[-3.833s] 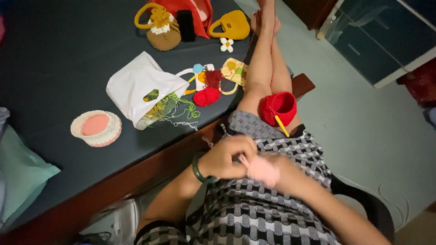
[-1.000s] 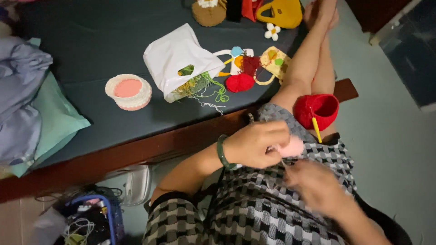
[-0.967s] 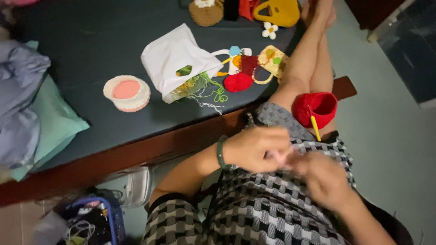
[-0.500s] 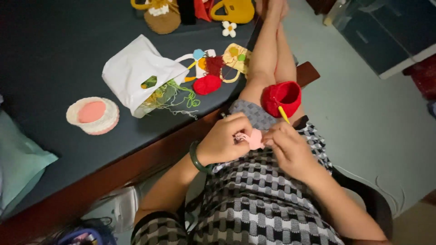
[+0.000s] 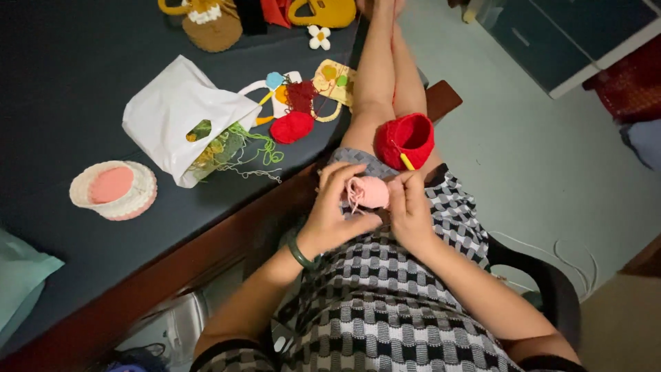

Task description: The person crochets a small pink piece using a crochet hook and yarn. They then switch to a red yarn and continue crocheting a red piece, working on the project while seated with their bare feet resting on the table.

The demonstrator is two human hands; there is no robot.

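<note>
Over the lap in the checked black-and-white dress (image 5: 385, 303), both hands meet around a small pink crocheted piece (image 5: 370, 192). The left hand (image 5: 337, 210), with a dark green bangle (image 5: 300, 253) on its wrist, curls about the piece from the table side: its fingers arch over the top and the thumb comes in from below, so the pink piece sits between thumb and fingers, partly closed upon but not hidden. The right hand (image 5: 411, 210) presses against the other side of the piece, fingers bent and bunched close at its edge; whether they pinch a hook or a thread cannot be told. A few loose pink strands hang from the piece toward the left hand's palm.

Just beyond the pink piece, on the person's knees, rests a red crocheted cup (image 5: 406, 140) with a yellow hook (image 5: 407, 161) poking from its rim. The bare legs stretch on away from it. Left of the pink piece runs the dark table (image 5: 62, 103) with its wooden edge. On it, farther than the piece, lie a white plastic bag (image 5: 180, 117) spilling green yarn (image 5: 255, 145), a round pink-and-white crocheted dish (image 5: 113, 189), and a cluster of small crocheted items including a red one (image 5: 291, 127). Farthest off lie a white crocheted flower (image 5: 319, 37), a brown crocheted bag (image 5: 212, 26) and a yellow one (image 5: 322, 12).
</note>
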